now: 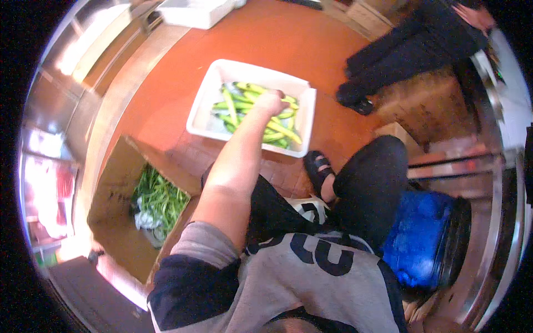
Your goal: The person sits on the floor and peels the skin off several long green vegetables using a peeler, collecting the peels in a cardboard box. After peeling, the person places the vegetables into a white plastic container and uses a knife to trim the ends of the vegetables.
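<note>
My left arm reaches down into a white plastic tub (201, 98) on the floor. Long yellow-green vegetables (280, 130) lie loosely across its bottom, some crossing over others. Among those at the tub's right side is my left hand (272, 102), its fingers curled downward. The back of the hand hides the fingertips, so whether they grip a vegetable does not show. My right hand is out of view. To the left of my leg stands an open cardboard box (114, 208) holding green leafy strips (164, 200) and a crumpled whitish plastic bag (148, 219).
Another person in dark trousers (399, 52) stands at the upper right, near cardboard boxes (429, 104). A blue item (416, 241) lies to my right, by a metal rack (497, 233). Another white container (195, 12) is at the upper left. My sandalled foot (320, 172) is beside the tub.
</note>
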Motion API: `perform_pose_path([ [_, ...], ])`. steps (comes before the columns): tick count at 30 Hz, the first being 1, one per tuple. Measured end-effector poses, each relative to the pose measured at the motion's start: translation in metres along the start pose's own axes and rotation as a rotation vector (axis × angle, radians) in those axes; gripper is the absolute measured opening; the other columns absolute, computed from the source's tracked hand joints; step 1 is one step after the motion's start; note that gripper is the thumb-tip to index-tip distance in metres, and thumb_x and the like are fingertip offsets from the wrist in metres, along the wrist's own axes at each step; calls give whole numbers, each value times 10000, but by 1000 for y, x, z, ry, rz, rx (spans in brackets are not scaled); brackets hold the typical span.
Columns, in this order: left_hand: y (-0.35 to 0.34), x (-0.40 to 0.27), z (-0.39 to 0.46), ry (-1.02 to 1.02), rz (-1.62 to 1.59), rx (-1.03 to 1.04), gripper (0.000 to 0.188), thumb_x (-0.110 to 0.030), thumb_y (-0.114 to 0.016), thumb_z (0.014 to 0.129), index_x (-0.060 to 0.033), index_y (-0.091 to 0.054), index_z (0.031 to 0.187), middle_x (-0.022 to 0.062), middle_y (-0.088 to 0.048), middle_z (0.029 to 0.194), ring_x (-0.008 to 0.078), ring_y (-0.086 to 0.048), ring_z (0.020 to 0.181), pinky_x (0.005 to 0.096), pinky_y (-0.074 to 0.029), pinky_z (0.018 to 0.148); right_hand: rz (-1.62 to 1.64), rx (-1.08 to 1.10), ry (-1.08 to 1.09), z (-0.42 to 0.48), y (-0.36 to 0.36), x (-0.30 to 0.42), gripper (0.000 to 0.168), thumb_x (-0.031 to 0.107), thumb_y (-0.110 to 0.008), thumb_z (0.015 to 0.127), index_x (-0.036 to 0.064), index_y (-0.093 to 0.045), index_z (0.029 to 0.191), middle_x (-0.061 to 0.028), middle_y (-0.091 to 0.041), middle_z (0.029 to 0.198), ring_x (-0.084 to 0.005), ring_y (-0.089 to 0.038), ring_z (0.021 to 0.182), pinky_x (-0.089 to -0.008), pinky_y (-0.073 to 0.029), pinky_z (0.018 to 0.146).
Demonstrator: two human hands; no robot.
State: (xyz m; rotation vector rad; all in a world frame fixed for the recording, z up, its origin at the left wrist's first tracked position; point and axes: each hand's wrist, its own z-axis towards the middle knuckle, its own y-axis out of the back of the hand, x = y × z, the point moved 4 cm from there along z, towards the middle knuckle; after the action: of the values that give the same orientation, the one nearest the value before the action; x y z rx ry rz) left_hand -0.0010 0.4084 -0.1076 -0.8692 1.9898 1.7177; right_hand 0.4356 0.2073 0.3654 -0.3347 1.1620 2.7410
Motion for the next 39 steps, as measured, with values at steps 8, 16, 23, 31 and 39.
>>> perform_pose_path([
  [8,-36,34,-34,376,474,154,330,-239,-549,841,-141,-625,1147,69,-588,1214,267,-452,1238,568,-319,1004,817,783,496,65,-319,281,295,204,-648,828,-28,-606,1006,-80,-652,854,-160,-627,768,-303,-537,636],
  [16,115,59,-160,796,135,-405,280,-206,-501,814,-106,-631,1041,143,-599,1119,342,-587,1011,429,-482,859,933,1244,904,-155,-488,534,656,455,-831,579,-5,-604,988,-205,-653,928,-318,-637,874,-392,-499,775],
  [23,118,62,-296,1285,141,-117,1066,-577,-718,655,20,-228,1389,219,-580,1145,304,-580,1071,395,-488,856,903,1104,988,-240,-450,615,420,262,-778,662,17,-598,951,-218,-648,930,-381,-625,913,-447,-498,801],
  [31,81,148,-284,921,-115,-686,399,-230,-582,734,-34,-588,1081,215,-644,970,352,-629,924,417,-511,802,1059,1095,864,-226,-462,608,414,196,-778,580,50,-617,932,-163,-665,902,-360,-632,866,-437,-507,763],
  [39,105,203,-263,930,14,-1088,325,-210,-593,791,-61,-626,1078,209,-648,972,368,-620,924,421,-491,814,1102,1533,1180,-210,-461,495,382,197,-796,571,76,-654,905,-144,-670,833,-278,-653,784,-375,-525,737],
])
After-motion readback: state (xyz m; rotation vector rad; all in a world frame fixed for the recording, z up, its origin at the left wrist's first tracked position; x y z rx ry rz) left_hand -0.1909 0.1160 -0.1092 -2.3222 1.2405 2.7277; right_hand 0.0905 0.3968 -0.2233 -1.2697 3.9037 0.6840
